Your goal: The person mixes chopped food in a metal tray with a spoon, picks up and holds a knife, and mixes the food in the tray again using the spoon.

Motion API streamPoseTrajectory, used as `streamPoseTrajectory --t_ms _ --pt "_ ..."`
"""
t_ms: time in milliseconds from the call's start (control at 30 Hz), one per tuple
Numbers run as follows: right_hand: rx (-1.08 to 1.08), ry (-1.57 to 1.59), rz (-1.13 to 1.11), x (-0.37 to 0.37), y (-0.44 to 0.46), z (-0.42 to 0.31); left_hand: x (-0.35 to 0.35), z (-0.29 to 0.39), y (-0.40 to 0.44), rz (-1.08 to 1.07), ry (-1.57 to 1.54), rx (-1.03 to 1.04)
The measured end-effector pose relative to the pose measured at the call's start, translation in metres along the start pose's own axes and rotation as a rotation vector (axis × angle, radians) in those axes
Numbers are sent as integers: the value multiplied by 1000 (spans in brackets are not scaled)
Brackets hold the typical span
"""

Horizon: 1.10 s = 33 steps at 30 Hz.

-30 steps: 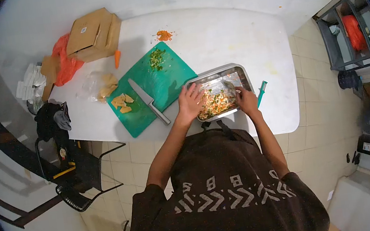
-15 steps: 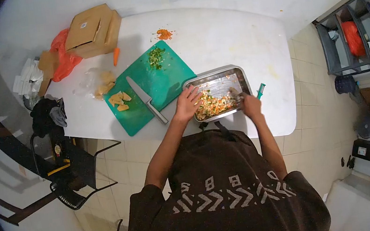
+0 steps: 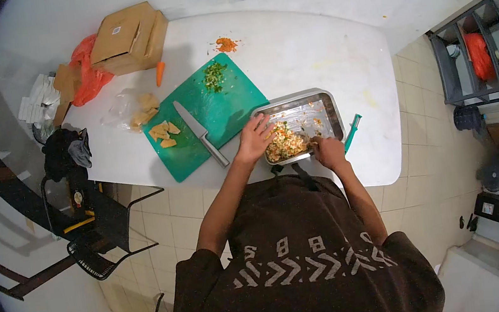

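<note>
A metal tray (image 3: 333, 106) holds a chopped mix (image 3: 286, 142) of orange, white and green bits, heaped toward its left front. My left hand (image 3: 254, 139) lies open with fingers spread over the tray's left edge, close to the mix. My right hand (image 3: 329, 152) is closed at the tray's front right, gripping what looks like a spoon, mostly hidden by the hand and food. Beside the tray on the right lies a green-handled peeler (image 3: 353, 133). To the left, a green cutting board (image 3: 228, 117) bears a knife (image 3: 200, 133), chopped greens (image 3: 213, 77) and tan cut pieces (image 3: 163, 133).
On the white table (image 3: 285, 49) are orange shreds (image 3: 225, 45), a carrot (image 3: 160, 73), a clear plastic bag (image 3: 122, 110) and a cardboard box (image 3: 128, 38) beside a red bag (image 3: 87, 73). A black chair (image 3: 112, 223) stands left; a grey shelf (image 3: 486, 52) is right.
My right hand has moved left and slightly toward me, pushing the mix together into a tighter heap at the left. My left hand stays at the tray's left edge.
</note>
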State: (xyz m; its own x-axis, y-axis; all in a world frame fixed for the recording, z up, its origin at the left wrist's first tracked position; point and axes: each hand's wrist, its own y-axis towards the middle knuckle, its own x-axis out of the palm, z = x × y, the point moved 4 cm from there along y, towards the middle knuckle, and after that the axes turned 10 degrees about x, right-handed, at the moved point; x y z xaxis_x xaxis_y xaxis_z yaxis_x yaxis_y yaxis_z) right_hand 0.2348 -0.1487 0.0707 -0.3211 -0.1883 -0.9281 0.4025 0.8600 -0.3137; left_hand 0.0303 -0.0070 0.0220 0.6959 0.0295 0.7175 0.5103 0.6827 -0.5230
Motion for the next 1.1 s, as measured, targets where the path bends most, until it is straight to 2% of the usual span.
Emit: streamPoseTrajectory --t_ms 133,200,300,333,367,433,500,600,700,767,833,867,933,967,1033,1100 --pt "137 107 98 -14 2 -8 3 -2 -4 -25 17 -15" --pt "-92 -35 21 -2 3 -21 2 -2 -6 -4 20 -22" --pt "-71 -112 -8 4 12 -4 2 -2 -6 12 17 -30" --pt "-70 4 129 -6 12 6 1 -1 -6 15 9 -32" --pt "-74 1 127 -9 10 16 -2 1 -8 18 5 -29" --pt "140 102 204 -23 8 39 -3 7 -8 -21 41 -27" --pt "179 64 169 -20 5 41 0 7 -6 -8 78 -44" --pt "46 -54 -12 16 5 18 10 0 -6 -8 108 -80" --pt "-142 167 -12 28 4 -17 8 -7 -4 -32 123 -71" --pt "-90 245 -10 16 4 -17 2 -3 -4 -45 149 -44" --pt "-33 322 -12 1 0 -17 7 13 -20 -38 516 108" --pt "-23 311 -10 -6 -3 -16 7 18 -22 -39 517 107" --pt "-69 267 34 -5 -9 -12 -2 31 -22 13 809 240" --pt "-68 266 39 -5 -11 -7 -4 30 -21 9 809 242" --pt "-132 -9 15 -3 -13 0 -15 29 -18 54 913 332" --pt "-84 59 46 -9 -9 8 -24 22 -11 5 957 389"
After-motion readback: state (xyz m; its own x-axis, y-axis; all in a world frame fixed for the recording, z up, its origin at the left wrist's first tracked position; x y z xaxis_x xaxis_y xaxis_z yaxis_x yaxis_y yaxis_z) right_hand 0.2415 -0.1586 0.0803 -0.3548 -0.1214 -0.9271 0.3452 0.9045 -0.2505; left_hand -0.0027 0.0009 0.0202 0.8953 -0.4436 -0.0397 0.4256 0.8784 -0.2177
